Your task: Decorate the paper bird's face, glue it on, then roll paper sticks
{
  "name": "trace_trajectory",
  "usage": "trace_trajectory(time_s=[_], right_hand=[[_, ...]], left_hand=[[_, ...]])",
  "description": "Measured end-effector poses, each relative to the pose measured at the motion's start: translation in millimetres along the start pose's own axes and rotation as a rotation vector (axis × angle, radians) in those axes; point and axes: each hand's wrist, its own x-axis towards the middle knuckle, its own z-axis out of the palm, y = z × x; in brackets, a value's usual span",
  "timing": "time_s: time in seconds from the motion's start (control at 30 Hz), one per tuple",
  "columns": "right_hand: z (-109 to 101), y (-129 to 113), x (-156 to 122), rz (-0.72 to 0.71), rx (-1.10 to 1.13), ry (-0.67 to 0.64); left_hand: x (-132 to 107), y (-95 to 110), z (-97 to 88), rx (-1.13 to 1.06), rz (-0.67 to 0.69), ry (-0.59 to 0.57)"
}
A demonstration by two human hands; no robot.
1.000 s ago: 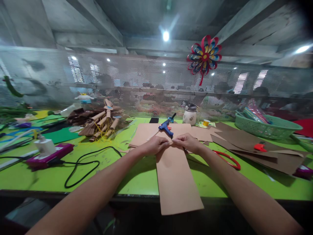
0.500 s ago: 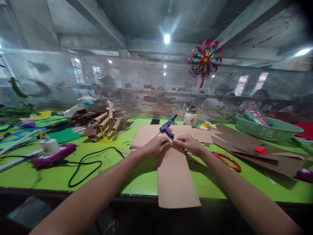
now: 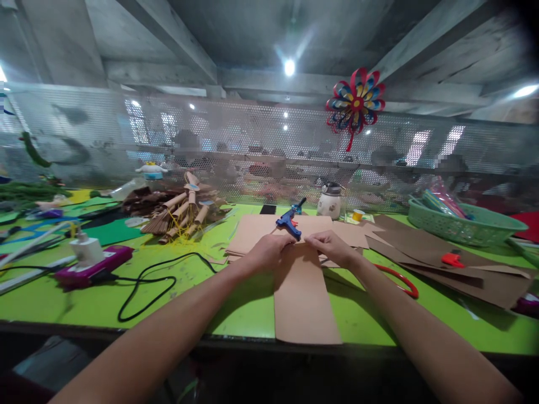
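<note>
A long strip of tan craft paper (image 3: 306,297) runs from my hands toward me, its near end reaching the table's front edge. My left hand (image 3: 275,247) is closed on the strip's far left corner. At the far right corner, my right hand (image 3: 330,246) pinches the paper between thumb and fingers. Just beyond the hands, a blue glue gun (image 3: 288,223) lies on a stack of tan paper sheets (image 3: 252,229), its nozzle end close to the strip's far edge.
Left of the hands are a purple power strip (image 3: 95,268) and a looping black cable (image 3: 145,279). Bundled brown paper rolls (image 3: 181,210) lie behind. On the right are red-handled scissors (image 3: 400,280), brown sheets (image 3: 438,258) and a green basket (image 3: 467,227). A jar (image 3: 329,202) stands at the back.
The paper strip has shifted slightly away from me, its near end now closer to the table edge. Both hands still grip its far end, a little farther apart.
</note>
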Motion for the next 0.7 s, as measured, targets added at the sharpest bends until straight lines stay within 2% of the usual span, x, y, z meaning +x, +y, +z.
trace_trajectory(time_s=[0.47, 0.7], right_hand=[[1.4, 3.7, 1.3, -0.036, -0.057, 0.032], [3.7, -3.7, 0.7, -0.091, -0.131, 0.059]], left_hand=[[2.6, -2.1, 0.6, -0.14, -0.007, 0.053], [3.0, -3.7, -2.7, -0.212, 0.012, 0.03]])
